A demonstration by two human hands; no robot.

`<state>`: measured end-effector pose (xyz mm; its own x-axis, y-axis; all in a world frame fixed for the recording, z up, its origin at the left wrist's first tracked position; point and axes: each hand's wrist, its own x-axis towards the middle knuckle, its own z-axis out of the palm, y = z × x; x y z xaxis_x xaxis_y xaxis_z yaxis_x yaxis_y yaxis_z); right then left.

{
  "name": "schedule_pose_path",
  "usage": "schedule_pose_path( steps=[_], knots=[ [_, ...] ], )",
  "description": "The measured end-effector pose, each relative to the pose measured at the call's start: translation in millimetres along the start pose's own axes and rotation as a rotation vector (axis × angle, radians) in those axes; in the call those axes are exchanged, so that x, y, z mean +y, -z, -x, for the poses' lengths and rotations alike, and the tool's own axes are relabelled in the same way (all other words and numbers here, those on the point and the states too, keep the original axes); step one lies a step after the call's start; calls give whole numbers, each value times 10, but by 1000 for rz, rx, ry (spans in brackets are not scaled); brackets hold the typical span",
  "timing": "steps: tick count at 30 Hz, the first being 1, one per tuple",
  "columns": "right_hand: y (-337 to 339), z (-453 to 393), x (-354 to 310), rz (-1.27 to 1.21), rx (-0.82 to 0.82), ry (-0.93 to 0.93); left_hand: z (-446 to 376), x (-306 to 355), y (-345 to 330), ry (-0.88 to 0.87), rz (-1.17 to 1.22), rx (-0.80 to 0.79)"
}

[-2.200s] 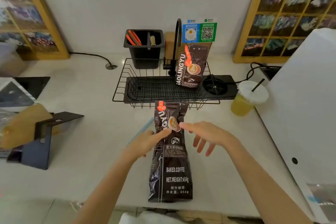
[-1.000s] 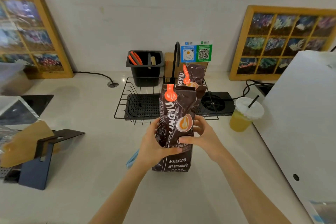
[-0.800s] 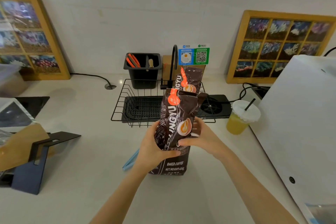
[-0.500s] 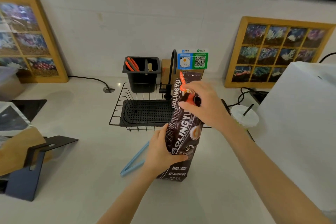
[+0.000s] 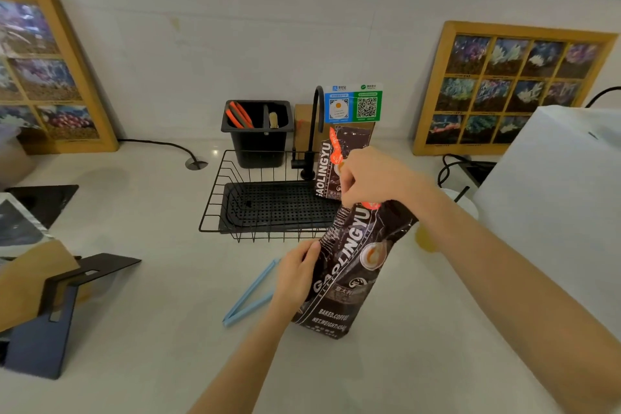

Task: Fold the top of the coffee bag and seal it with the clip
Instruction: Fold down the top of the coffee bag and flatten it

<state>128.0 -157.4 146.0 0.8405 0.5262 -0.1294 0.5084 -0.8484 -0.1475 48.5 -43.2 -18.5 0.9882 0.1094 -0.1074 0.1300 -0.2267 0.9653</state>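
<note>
Right hand [image 5: 371, 178] pinches coffee bag [image 5: 353, 265] top — left hand [image 5: 295, 276] grips its side.

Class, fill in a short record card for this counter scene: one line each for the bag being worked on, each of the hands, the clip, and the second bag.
Coffee bag: stands tilted on the white counter
Left hand: grips the bag's left side
Right hand: pinches the bag's top
Clip: light blue, open, lying on the counter left of the bag, untouched
Second bag: upright in the wire rack
</note>
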Motion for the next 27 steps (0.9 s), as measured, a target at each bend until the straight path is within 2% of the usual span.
schedule_pose_path(
  steps=[4, 6, 16, 23, 27],
  knots=[
    [163, -23, 44, 39, -267, 21, 42, -12, -98, -66, -30, 94],
    [172, -40, 63, 41, -346, 42, 60, -9, -122, -87, -28, 121],
    [114, 15, 209, -66, -153, 89, 46, 56, -40, -140, -79, 183],
    [114, 59, 210, -97, -165, 97, 106, 0, 34, -172, -106, 189],
    [94, 89, 212, -131, -108, 97, 90, 9, 4, -196, -127, 195]
  ],
)
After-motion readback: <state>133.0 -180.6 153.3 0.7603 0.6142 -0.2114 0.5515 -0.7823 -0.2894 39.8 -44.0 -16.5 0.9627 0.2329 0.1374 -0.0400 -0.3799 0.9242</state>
